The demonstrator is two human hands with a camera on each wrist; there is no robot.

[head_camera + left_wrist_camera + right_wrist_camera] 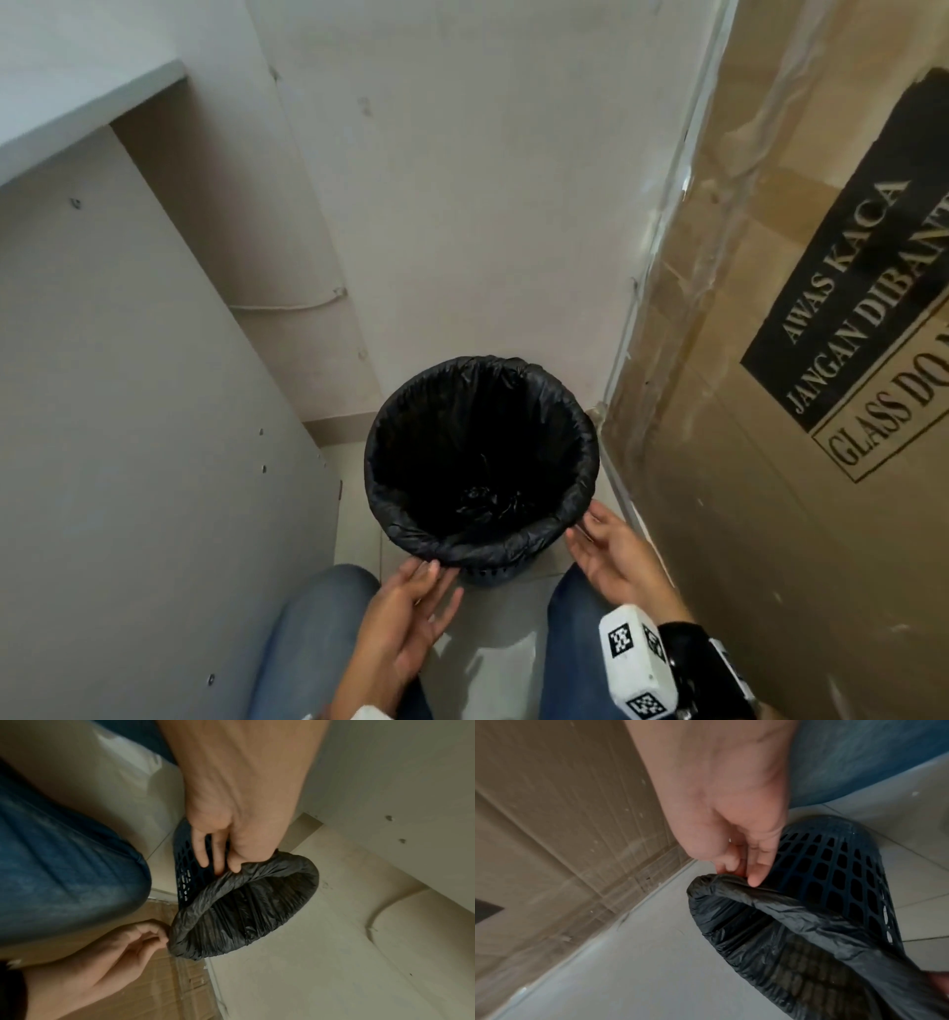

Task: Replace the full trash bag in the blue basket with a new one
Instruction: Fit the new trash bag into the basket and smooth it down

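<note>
The blue lattice basket [488, 574] stands on the floor between a white panel and a big carton. A black trash bag [480, 452] lines it, its edge rolled over the rim, and its inside looks dark with only crumpled plastic at the bottom. My left hand [426, 580] is at the near rim, its straight fingers [218, 862] resting on the basket's lattice [187, 866] and the bag's rolled edge [257, 874]. My right hand [590, 529] is at the right near rim, where its loosely bent fingertips [754, 880] touch the bag's fold [757, 902] beside the lattice [834, 872].
A tall cardboard carton [770, 411] printed with a glass warning stands close on the right. A white cabinet panel [128, 411] closes the left side, and a wall [462, 205] rises behind the basket. My knees in jeans [318, 616] flank the tiled floor [488, 668] in front.
</note>
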